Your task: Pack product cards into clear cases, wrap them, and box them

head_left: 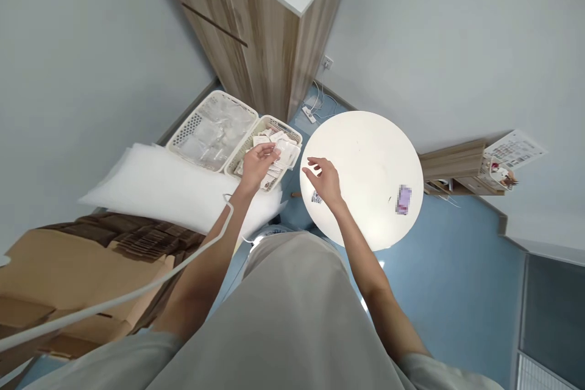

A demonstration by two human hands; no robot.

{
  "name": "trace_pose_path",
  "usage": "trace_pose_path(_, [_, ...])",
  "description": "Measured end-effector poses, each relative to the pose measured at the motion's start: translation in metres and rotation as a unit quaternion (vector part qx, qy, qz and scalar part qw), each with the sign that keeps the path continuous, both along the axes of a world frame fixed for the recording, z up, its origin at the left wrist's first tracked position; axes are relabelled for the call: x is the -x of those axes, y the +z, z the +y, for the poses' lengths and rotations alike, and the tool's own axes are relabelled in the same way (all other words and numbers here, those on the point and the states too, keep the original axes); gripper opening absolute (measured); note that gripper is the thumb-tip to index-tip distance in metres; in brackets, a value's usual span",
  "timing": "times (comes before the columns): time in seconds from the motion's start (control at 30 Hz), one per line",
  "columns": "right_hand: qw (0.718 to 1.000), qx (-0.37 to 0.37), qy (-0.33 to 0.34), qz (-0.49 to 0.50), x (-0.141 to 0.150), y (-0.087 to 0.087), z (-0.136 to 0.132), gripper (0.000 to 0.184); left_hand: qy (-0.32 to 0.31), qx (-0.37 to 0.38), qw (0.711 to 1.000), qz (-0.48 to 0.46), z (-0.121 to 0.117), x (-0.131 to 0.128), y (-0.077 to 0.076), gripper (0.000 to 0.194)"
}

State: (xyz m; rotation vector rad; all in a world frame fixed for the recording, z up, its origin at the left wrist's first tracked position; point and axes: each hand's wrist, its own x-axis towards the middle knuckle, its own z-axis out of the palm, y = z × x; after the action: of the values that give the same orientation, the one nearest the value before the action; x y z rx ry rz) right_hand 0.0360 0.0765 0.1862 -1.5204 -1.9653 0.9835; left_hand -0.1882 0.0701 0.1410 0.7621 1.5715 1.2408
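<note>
My left hand (258, 163) is closed in a pinch on a clear plastic bag (287, 153), just above the smaller white basket. That basket (237, 155) holds many small white cards or packets (262, 140), partly covered by my hand. Over the left side of a round white table (361, 164), my right hand (325, 181) has its fingers apart and curved, with nothing in them. A small dark-patterned item (316, 197) lies on the tabletop just below that hand; its kind is unclear.
A larger white basket (172, 145) of clear plastic bags (214, 131) stands at the left. White foam sheets (155, 186) and cardboard boxes (82, 256) lie nearer me. A blurred purple item (403, 200) is on the table's right. Beyond are a wooden cabinet (260, 30) and power strip (309, 114).
</note>
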Motion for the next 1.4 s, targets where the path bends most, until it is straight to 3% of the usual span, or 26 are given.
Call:
trace_pose_path(0.17, [0.989, -0.079, 0.100, -0.081, -0.057, 0.012, -0.014, 0.051, -0.097, -0.005, 0.995, -0.034, -0.029, -0.054, 0.018, 0.068])
trace_pose_path(0.37, [0.947, -0.113, 0.255, -0.159, -0.130, 0.026, -0.033, 0.066, -0.248, -0.006, 0.969, -0.003, -0.035, -0.113, 0.037, 0.057])
trace_pose_path(0.5, [0.933, -0.113, 0.281, -0.197, -0.170, 0.025, -0.053, 0.072, -0.338, 0.011, 0.941, -0.007, -0.036, -0.152, 0.038, 0.054])
trace_pose_path(0.63, [0.954, -0.086, 0.238, -0.162, -0.206, 0.008, -0.072, 0.069, -0.354, 0.043, 0.933, -0.040, -0.045, -0.186, 0.034, 0.059])
trace_pose_path(0.77, [0.994, 0.001, 0.105, 0.009, -0.237, -0.014, -0.082, 0.072, -0.340, 0.027, 0.932, -0.125, -0.061, -0.216, 0.032, 0.081])
trace_pose_path(0.93, [0.965, 0.157, -0.028, 0.208, -0.265, -0.029, -0.089, 0.081, -0.342, 0.022, 0.935, -0.090, -0.072, -0.251, 0.030, 0.081])
trace_pose_path(1.13, [0.942, 0.203, -0.042, 0.265, -0.282, -0.029, -0.094, 0.074, -0.338, 0.040, 0.936, -0.086, -0.070, -0.276, 0.031, 0.082])
trace_pose_path(1.4, [0.930, 0.199, -0.037, 0.307, -0.276, -0.030, -0.102, 0.071, -0.359, 0.043, 0.929, -0.081, -0.071, -0.269, 0.040, 0.084])
